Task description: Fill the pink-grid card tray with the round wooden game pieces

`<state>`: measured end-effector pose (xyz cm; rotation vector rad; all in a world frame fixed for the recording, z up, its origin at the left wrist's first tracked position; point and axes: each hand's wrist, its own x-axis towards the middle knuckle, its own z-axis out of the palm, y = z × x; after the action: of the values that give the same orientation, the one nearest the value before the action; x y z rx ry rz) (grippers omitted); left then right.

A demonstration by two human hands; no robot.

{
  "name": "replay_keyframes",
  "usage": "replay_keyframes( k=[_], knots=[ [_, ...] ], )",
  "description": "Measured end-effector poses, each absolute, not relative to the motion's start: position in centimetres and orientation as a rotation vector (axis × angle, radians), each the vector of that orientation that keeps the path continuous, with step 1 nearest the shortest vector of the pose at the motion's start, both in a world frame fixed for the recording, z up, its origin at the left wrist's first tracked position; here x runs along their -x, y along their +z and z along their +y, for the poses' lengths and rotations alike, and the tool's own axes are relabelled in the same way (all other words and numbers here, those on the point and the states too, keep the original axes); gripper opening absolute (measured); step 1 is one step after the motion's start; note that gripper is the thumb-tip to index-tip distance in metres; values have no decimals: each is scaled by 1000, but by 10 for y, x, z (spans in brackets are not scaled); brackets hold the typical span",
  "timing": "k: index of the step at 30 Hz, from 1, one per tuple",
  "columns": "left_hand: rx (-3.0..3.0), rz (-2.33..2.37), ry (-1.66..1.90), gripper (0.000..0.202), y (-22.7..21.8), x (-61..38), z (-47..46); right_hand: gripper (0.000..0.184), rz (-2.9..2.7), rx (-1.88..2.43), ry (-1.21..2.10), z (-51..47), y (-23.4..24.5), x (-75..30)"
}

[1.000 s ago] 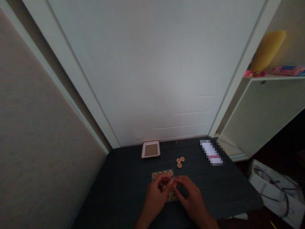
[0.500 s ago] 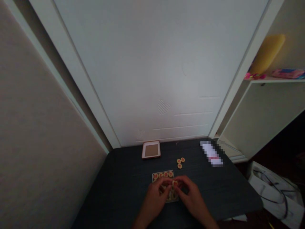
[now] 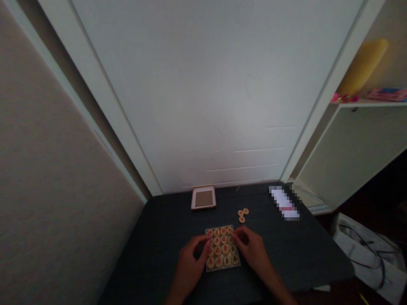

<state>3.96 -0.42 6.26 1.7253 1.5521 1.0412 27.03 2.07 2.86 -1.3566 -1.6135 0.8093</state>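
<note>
A small square box [image 3: 222,248] packed with several round pale game pieces with red marks lies on the dark table [image 3: 159,245]. My left hand [image 3: 190,266] rests against the box's left side, fingers curled on its edge. My right hand [image 3: 252,250] touches the box's upper right corner, fingertips bent onto a piece there. Three loose pieces [image 3: 243,214] lie just beyond the box to the right.
A square lid or tray with a brown inside [image 3: 203,198] sits near the table's far edge by the white door. A blurred white item [image 3: 284,202] lies at the back right. White shelves [image 3: 365,106] stand to the right, a bag with cables [image 3: 369,254] on the floor.
My hands were together over the middle of the box, pinching a piece. They have moved apart to its two sides, and the rows of pieces now show.
</note>
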Motion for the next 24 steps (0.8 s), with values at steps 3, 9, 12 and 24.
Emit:
replay_keyframes(
  k=[3, 9, 12, 24],
  knots=[
    [-1707, 1565, 1041, 29, 64, -40, -7, 24, -1668, 1384, 710, 24, 19, -264],
    [-1704, 1564, 1054, 28, 62, -44, -11, 29, -1647, 1401, 583, 25, 5, -256],
    [-1714, 1560, 1067, 28, 60, -46, -9, 35, -1622, 1398, 544, 25, 3, -254],
    [-1808, 1488, 1099, 26, 58, -61, -1, 29, -1788, 1383, 357, 78, 14, -322]
  ],
)
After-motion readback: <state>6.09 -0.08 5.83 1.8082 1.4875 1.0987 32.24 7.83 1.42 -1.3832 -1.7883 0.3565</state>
